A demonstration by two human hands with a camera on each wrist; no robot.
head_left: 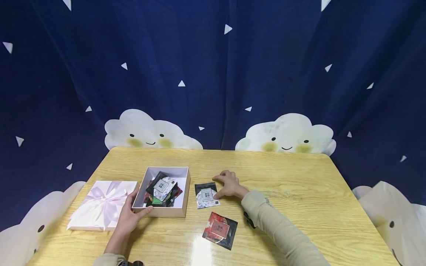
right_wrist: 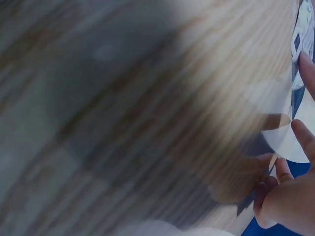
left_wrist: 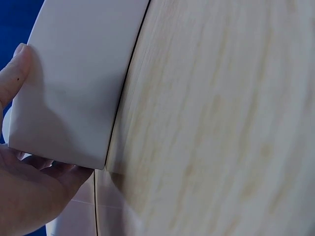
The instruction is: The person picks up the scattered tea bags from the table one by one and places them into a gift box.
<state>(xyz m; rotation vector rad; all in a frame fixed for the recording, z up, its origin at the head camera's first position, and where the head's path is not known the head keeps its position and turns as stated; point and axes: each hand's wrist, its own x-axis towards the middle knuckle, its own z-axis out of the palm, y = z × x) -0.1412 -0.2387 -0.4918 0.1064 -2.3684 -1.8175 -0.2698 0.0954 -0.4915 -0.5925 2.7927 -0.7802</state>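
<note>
My left hand [head_left: 127, 218] grips the near left corner of an open white box [head_left: 166, 212], thumb along the front and fingers on the left side. In the left wrist view the box wall [left_wrist: 74, 83] fills the space by the thumb. Several sachets [head_left: 163, 187] lie heaped inside the box. My right hand [head_left: 229, 186] is over the table, its thumb resting on a black-and-white sachet [head_left: 205, 195] right of the box. The index finger is spread beyond that sachet's far right corner. Nearer me lies a red-and-black sachet [head_left: 220, 230].
A pale pink lid [head_left: 90, 212] with a ribbon bow [head_left: 105, 199] lies left of the box. Everything sits on a wooden table [head_left: 299, 207]. Behind the far edge hangs a dark blue curtain [head_left: 213, 74] with cloud shapes.
</note>
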